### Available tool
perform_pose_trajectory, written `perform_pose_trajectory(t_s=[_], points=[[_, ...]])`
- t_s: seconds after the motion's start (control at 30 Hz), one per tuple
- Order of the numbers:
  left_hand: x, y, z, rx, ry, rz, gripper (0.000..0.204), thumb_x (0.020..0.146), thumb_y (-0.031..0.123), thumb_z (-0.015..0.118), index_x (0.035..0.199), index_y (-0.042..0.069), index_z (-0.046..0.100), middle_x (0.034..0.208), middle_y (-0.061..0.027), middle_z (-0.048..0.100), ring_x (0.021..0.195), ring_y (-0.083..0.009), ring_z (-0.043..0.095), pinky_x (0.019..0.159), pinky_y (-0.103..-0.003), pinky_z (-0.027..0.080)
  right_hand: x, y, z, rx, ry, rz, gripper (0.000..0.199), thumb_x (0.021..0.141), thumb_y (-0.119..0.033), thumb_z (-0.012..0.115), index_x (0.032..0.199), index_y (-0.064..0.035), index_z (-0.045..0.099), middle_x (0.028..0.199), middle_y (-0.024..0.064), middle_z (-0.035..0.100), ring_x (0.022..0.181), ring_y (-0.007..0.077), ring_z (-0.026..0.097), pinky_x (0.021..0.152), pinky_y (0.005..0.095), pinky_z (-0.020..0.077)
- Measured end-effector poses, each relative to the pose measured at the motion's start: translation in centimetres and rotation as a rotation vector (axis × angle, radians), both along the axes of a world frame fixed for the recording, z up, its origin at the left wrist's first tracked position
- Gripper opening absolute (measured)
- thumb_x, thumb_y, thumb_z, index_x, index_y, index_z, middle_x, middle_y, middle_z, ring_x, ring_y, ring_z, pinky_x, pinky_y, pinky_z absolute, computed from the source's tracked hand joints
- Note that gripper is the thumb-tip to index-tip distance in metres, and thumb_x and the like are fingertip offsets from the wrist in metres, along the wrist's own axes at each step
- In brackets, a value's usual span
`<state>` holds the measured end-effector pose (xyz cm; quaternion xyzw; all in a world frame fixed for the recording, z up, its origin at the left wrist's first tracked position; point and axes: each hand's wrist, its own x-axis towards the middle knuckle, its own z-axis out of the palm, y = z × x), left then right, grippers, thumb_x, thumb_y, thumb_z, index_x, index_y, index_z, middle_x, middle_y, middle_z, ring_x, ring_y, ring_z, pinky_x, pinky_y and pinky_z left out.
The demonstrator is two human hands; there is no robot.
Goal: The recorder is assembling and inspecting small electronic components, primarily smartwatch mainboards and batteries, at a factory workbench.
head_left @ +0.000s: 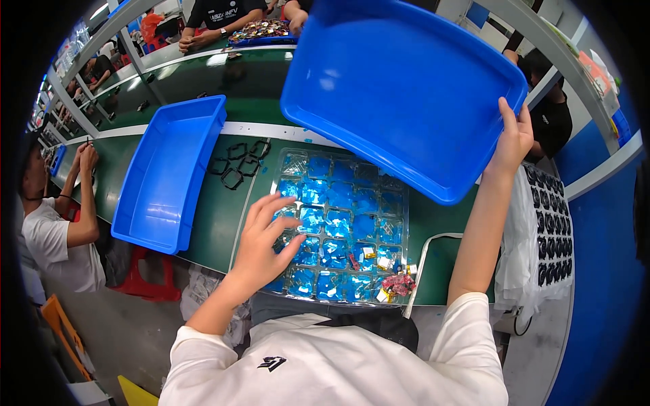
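My right hand [511, 139] grips the right edge of a large blue plastic bin [399, 101], raised and tilted above the far side of the bench. The part of the bin I see is bare. Beneath it lies a clear plastic compartment tray [294, 162], its pockets strewn with shiny blue film pieces [315, 193]. My left hand [265, 233] hovers over the tray's left side with fingers spread, holding nothing. Small red parts [399, 284] with yellow and white bits are heaped at the tray's near right corner.
Another blue bin [162, 172] stands on the green bench to the left. Black frames [240, 162] lie beside it. At right is a stack of trays with black round parts [550, 227]. A white cord [423, 264] runs near the tray. Co-workers sit left, right and across.
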<state>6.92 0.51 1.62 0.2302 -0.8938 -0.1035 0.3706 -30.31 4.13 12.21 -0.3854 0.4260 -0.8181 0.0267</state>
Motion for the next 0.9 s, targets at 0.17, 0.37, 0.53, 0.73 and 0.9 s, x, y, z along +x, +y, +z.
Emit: perform_pose_trajectory(t_s=[0.17,0.37,0.53,0.73,0.9], points=[[2.3,-0.4,-0.8,0.269,0.025,0.036,0.039,0.072,-0.001,0.065,0.11,0.003,0.058,0.108,-0.0135,0.059,0.106,-0.0341,0.048,0.089,-0.04,0.041,-2.3,0.7,-2.2,0.128,-0.058,0.063,0.033,0.085,-0.005,0.062,0.116,0.0042,0.056,0.103,0.0095,0.064,0.089,0.0136,0.061,0.08,0.0246,0.0466],[-1.2,-5.1,2.2,-0.23,-0.139,0.272,0.053,0.065,-0.006,0.06,0.116,0.01,0.059,0.142,-0.0158,0.033,0.126,-0.0365,0.032,0.097,-0.048,0.033,-0.3,2.0,-1.5,0.147,-0.036,0.121,0.034,0.085,-0.005,0.063,0.116,0.0042,0.056,0.103,0.0098,0.064,0.087,0.0138,0.061,0.079,0.0244,0.0479],[-0.9,-6.3,0.7,-0.176,-0.195,0.266,0.044,0.066,0.0,0.064,0.108,0.012,0.063,0.144,-0.0157,0.03,0.128,-0.0377,0.03,0.102,-0.05,0.03,2.0,2.1,0.0,0.088,0.009,0.08,0.035,0.085,-0.005,0.062,0.118,0.0048,0.055,0.103,0.0104,0.064,0.088,0.0141,0.061,0.08,0.0247,0.0479],[-0.8,-5.3,2.4,-0.096,0.061,0.301,0.05,0.062,0.021,0.081,0.109,0.013,0.063,0.141,-0.0167,0.036,0.13,-0.0389,0.027,0.105,-0.049,0.028,1.6,1.7,0.3,0.071,0.012,0.094,0.035,0.085,-0.005,0.062,0.117,0.0046,0.056,0.104,0.0108,0.064,0.09,0.0144,0.061,0.082,0.0255,0.0479],[-0.8,-6.1,1.8,-0.067,0.027,0.249,0.034,0.066,0.022,0.08,0.092,0.007,0.065,0.132,-0.0182,0.046,0.126,-0.0374,0.033,0.102,-0.046,0.03,2.0,1.2,0.2,0.037,0.03,0.045,0.03,0.086,-0.007,0.06,0.114,0.0031,0.056,0.099,0.0102,0.065,0.085,0.0156,0.063,0.077,0.0267,0.0516]])
